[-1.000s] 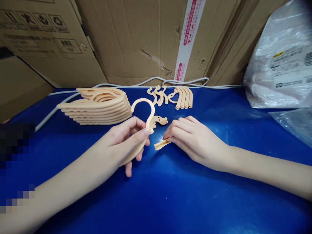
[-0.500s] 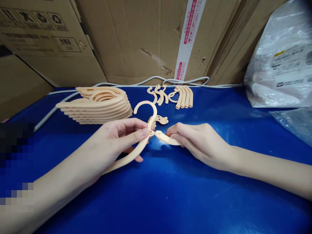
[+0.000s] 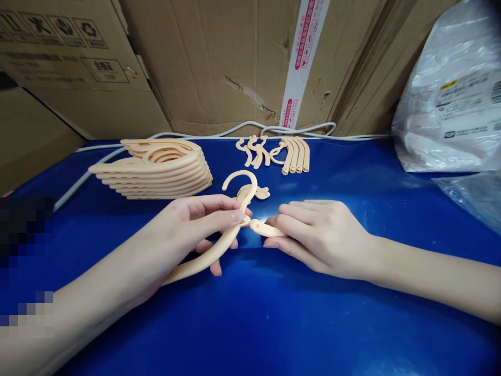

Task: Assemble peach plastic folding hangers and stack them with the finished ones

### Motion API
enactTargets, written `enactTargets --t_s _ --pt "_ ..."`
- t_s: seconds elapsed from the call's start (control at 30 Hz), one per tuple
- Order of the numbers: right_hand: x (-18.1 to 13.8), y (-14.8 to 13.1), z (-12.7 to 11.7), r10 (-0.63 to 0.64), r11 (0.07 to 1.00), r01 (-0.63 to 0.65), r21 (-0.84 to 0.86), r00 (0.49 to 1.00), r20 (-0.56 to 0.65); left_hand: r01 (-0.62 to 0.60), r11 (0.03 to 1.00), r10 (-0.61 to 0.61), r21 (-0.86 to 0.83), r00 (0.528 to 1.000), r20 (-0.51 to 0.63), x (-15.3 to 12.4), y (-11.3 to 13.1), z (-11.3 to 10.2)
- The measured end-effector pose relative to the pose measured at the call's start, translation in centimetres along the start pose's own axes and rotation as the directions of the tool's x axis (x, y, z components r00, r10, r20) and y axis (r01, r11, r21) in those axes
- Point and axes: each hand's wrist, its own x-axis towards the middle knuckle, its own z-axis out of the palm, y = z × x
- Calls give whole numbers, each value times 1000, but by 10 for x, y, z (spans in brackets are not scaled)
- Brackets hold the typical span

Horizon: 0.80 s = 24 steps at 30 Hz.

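Observation:
Between thumb and fingers, my left hand grips a cream plastic hanger piece, a curved arm with a hook rising from its joint. My right hand is closed on a separate cream hanger arm, whose holed end points left. That end lies close beside the joint at my left fingertips; a narrow gap seems to part them. Most of the right-hand arm is hidden by my fingers. Behind the hook lies another small cream piece with a rounded, lobed end.
A stack of cream hangers lies at the back left. Several small hook pieces and curved arms lie at the back middle. White cable runs along cardboard boxes. A clear plastic bag stands at the right.
Both hands have come slightly lower. The hook has shifted a little right and down. My right hand has turned, its thumb now stretched along underneath the hanger arm.

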Motion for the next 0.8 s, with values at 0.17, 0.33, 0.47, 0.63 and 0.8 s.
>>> enactTargets --t_s 0.17,0.33,0.47,0.63,0.8 --pt "0 -1 2 -32 993 27 -113 998 -51 40 999 -40 -21 999 35 -1 1 1" --pt "-1 1 2 -22 993 18 -113 999 -40 84 996 -81 -27 992 99 0 -3 0" --pt "-1 2 2 -38 994 33 -108 998 -49 60 998 -58 -19 991 121 2 -6 -1" --pt "-1 0 1 -70 993 62 -104 994 -79 -1 1000 1 1 991 135 1 -7 -1" --pt "0 -1 1 -90 992 79 -102 990 -106 -52 998 47 29 990 134 0 -6 -1"
